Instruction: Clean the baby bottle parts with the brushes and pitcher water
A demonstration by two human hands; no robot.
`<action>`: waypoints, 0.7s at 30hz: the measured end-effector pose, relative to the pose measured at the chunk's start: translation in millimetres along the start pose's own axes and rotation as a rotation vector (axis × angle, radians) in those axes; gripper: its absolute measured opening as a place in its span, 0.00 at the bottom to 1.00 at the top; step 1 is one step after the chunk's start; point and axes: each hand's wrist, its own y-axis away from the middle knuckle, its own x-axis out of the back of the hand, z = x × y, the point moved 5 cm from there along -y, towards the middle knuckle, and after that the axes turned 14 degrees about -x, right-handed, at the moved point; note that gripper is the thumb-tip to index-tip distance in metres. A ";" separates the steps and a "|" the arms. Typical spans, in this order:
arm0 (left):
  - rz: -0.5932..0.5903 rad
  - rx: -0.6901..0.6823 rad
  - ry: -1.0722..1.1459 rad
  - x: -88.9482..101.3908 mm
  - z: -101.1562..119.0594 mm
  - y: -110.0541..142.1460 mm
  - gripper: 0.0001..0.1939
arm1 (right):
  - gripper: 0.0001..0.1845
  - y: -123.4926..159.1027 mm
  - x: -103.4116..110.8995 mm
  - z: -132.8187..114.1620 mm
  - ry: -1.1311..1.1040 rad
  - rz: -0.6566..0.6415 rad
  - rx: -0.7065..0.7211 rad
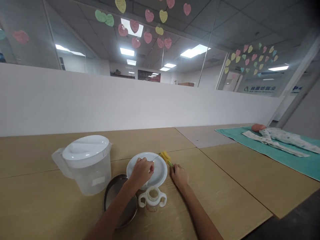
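My left hand is closed above a white plate, its fingers curled in. A thin line runs from near its fingers toward the right, too fine to identify. My right hand rests by the table just right of the plate. It is shut on a bottle brush with a yellow sponge head and a green handle, the head pointing away from me. In front of the plate stands an open baby bottle with two white side handles. My left forearm crosses over a round dark metal tray.
A lidded translucent pitcher stands at the left. Far right, a teal towel bears baby clothes and a rounded orange-pink object. A white wall with glass above borders the tables' back.
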 end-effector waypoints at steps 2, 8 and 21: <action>0.046 0.015 0.005 6.2 -3.2 -0.1 0.05 | 0.17 -2.4 2.4 4.2 -0.011 0.050 -0.063; 0.198 0.112 0.209 20.2 -13.9 0.2 0.08 | 0.22 1.7 18.1 4.4 -0.208 0.337 0.036; 0.578 0.248 0.979 30.5 -8.2 3.5 0.13 | 0.22 45.8 47.2 -3.4 -0.589 0.652 0.316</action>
